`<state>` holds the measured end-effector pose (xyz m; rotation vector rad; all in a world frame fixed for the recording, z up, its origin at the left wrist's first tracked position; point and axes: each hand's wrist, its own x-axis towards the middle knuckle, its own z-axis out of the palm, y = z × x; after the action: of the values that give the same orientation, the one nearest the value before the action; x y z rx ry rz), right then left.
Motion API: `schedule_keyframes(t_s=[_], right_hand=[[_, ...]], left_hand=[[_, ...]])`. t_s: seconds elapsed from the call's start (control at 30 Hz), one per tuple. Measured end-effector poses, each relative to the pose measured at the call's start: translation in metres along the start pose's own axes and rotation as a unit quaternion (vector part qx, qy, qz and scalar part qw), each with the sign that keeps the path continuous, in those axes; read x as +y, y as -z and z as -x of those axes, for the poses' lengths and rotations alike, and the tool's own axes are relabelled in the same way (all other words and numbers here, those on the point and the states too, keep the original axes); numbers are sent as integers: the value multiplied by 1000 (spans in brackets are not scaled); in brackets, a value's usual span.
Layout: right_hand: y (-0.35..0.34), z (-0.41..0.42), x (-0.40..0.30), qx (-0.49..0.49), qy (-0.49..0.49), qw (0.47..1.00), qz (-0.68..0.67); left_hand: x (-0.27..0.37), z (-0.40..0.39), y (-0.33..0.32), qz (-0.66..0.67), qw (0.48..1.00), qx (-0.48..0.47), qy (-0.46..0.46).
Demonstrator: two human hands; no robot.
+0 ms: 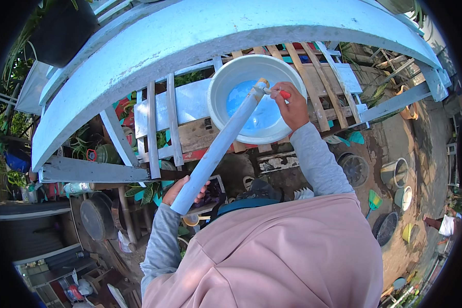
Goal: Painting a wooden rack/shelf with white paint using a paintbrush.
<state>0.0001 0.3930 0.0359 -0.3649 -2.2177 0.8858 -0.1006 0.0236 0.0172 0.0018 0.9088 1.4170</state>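
Note:
My left hand (pixel 184 191) grips the lower end of a pole coated in pale blue paint (pixel 215 154). The pole slants up to the right over a large whitish plastic basin (pixel 220 115). Light blue paint (pixel 246 96) lies in the basin. My right hand (pixel 291 106) holds a paintbrush with a red handle (pixel 285 94), its bristles against the pole's upper end, where a tan, uncoated patch shows at the tip. The basin rests on wooden slats and boards (pixel 194 134).
A curved, light-painted beam (pixel 231 42) arches across the far side. Painted slats (pixel 153 131) stand left of the basin, bare ones (pixel 312 92) right. Buckets (pixel 394 172) and a dark round tub (pixel 385 228) sit on the ground at right. A person (pixel 446 224) is at the far right.

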Motion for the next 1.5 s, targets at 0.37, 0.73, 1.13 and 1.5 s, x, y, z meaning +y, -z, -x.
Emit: schedule_keyframes(t_s=[0.37, 0.73, 1.13, 1.5], right_hand=[[2, -13, 11, -27, -3, 999, -19], [2, -29, 17, -34, -65, 997, -37], [7, -41, 11, -45, -59, 997, -26], [-10, -10, -23, -140, 50, 989, -1]], left_hand=[[-1, -2, -1, -28, 999, 19, -13], [-2, -2, 3, -38, 999, 31, -11], [1, -1, -2, -91, 995, 42, -9], [4, 0, -7, -106, 993, 59, -8]])
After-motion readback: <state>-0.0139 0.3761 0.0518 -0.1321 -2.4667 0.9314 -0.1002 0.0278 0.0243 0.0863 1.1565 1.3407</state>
